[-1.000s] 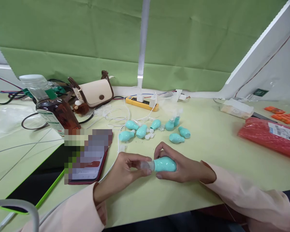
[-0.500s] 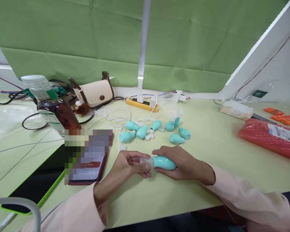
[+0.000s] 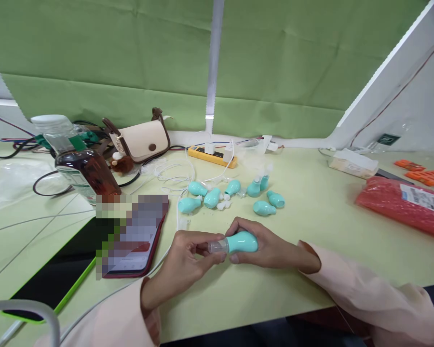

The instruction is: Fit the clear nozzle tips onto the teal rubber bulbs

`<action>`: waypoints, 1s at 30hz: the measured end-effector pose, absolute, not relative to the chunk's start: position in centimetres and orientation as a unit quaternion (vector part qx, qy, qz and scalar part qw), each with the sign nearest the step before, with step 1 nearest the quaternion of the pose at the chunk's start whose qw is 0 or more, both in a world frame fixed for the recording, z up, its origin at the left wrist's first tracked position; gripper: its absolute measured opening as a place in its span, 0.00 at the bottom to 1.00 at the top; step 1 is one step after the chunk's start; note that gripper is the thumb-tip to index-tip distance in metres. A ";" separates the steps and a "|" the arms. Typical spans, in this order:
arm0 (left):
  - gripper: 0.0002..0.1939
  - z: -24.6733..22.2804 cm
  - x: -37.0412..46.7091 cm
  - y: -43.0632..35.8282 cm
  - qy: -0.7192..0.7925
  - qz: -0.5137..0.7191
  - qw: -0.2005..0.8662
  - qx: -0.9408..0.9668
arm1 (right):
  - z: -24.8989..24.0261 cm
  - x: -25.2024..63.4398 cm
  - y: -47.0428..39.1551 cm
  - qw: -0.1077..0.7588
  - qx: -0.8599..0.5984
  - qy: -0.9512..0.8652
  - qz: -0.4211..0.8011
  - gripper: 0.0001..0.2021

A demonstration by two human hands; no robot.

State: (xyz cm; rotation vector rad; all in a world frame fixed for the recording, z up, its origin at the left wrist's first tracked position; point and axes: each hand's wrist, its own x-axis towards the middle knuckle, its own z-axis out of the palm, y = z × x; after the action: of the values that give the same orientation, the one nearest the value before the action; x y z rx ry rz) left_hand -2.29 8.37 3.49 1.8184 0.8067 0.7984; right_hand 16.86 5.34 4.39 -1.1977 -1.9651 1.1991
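Observation:
My right hand (image 3: 265, 246) wraps round a glossy turquoise squeeze bulb (image 3: 243, 242), which lies level just above the table near the front edge. At the bulb's left end sits a clear plastic tip (image 3: 218, 246), pinched between the thumb and fingers of my left hand (image 3: 188, 258). Tip and bulb touch; how firmly they are joined I cannot tell. Beyond my hands several more turquoise bulbs (image 3: 190, 205) lie on the table, with small translucent pieces (image 3: 223, 204) among them. Two bulbs (image 3: 253, 188) stand upright with clear tips on top.
Two phones (image 3: 63, 265) lie at my left, beside a tilted brown bottle (image 3: 88, 173). A cream handbag (image 3: 141, 140) and a yellow power strip (image 3: 211, 156) with white cables are at the back. A red bubble-wrap parcel (image 3: 401, 205) and orange pieces (image 3: 425, 176) lie at the right.
My left fingers have shifted their grip, now pinching the tip from above and below. More of the bulb shows as my right hand has drawn back round its end.

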 end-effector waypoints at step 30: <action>0.09 3.5 -2.3 8.8 0.315 0.425 0.603 0.597 | 4.8 17.9 9.3 0.338 -0.478 -0.805 0.096 0.17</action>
State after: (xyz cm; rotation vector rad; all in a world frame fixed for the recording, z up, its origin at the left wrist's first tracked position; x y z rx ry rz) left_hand -2.31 8.85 3.53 1.3819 0.7288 0.9831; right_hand 17.92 9.28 4.78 -1.2464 -2.0976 0.2506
